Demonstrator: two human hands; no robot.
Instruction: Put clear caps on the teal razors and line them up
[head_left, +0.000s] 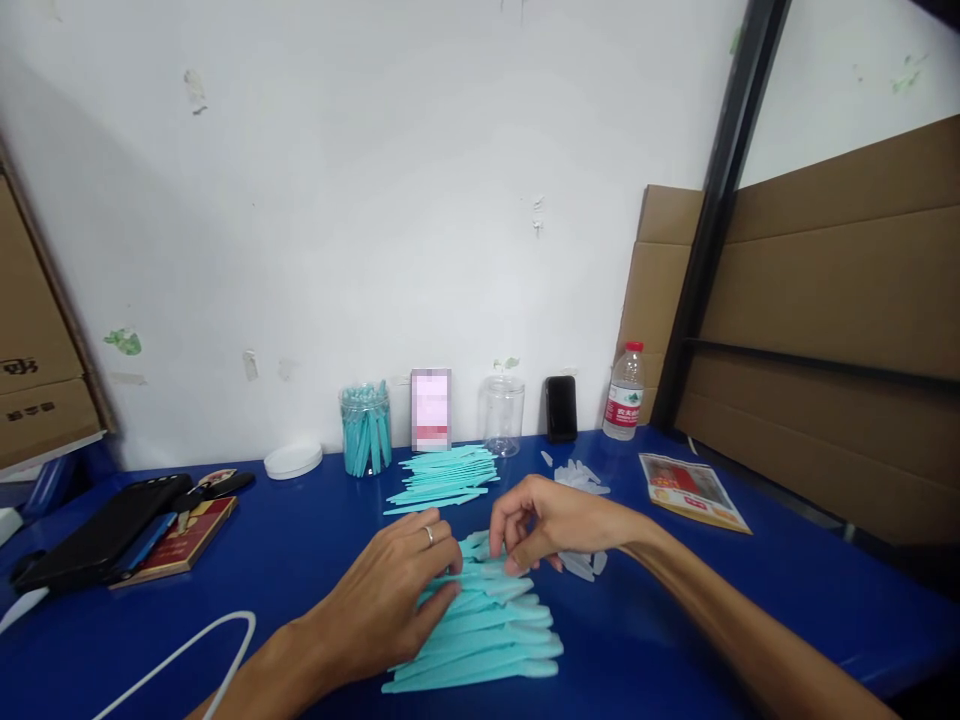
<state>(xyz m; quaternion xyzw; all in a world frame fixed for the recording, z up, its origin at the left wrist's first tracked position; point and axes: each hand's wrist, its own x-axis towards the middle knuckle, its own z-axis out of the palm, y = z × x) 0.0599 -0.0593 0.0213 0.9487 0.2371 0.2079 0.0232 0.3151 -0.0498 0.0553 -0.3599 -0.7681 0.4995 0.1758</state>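
**Turquoise Sticks [480, 640] Fan Out Across a Blue Table [300, 540]**

At lower center of the frame, you bend both hands over the row of sticks, their right-hand ends sheathed in translucent covers. Your left hand [405, 590] lies over the row's left side, thumb apart from the curled fingers; whether they grip a stick cannot be told. Your right hand [536, 520] arches over the row's far end, thumb and fingertips close together, their hold unclear. Loose translucent covers [579, 475] lie around your right wrist. At center, more sticks lie in a loose pile [442, 475], between a stick-filled jar [365, 430] and a clear jar [501, 415].
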